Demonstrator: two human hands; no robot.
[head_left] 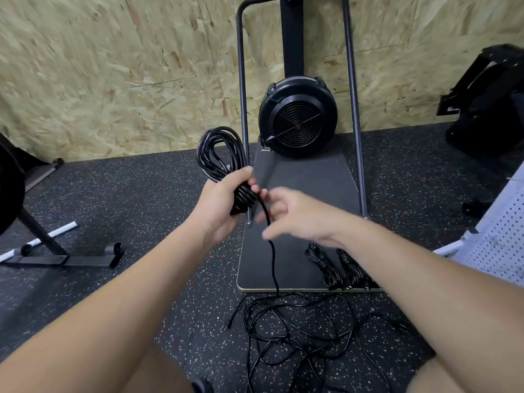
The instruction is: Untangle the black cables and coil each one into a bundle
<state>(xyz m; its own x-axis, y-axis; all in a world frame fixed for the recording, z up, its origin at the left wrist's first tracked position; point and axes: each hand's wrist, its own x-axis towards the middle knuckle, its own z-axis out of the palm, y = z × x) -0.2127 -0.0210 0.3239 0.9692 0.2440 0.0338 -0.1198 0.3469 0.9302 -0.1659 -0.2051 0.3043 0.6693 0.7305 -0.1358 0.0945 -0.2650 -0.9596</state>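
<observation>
Left hand gripping coiled cable, loops above fist, tail hanging below

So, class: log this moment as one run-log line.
left hand: grips coil | right hand: blurred, at cable tail | floor tangle: remains

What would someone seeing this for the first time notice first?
Most striking is the thick coil of black cable gripped in the left hand at centre, its free strand running past the blurred right hand. Below, a loose cable tangle sprawls on the speckled floor, and behind stands a round black fan wheel.
</observation>
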